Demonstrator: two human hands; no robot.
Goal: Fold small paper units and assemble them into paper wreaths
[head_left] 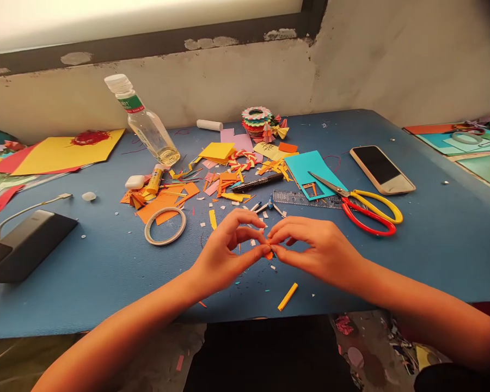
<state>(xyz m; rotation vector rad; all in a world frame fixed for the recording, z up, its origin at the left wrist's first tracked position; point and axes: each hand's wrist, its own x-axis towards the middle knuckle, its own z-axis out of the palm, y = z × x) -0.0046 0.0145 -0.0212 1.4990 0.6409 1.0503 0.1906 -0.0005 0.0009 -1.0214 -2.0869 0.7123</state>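
Observation:
Between the fingertips of both hands is a small piece of orange paper [270,254], mostly covered by the fingers. My left hand [232,247] pinches it from the left, thumb against index finger. From the other side my right hand [316,245] pinches the same piece, and the fingertips of the two hands nearly touch. Just beyond the hands lies a blue drawing compass [270,203]. A folded yellow paper strip [288,296] rests on the table closer to my body. Small paper scraps are scattered under and around the hands.
Scissors [351,198] with red and yellow handles lie across a clear ruler [302,199] and turquoise paper [310,166]. A phone [381,169] is at right. Leftward are a tape roll [147,231], glue stick [155,179], bottle [149,130] and black device [32,242]. A black marker [258,183] lies among scraps.

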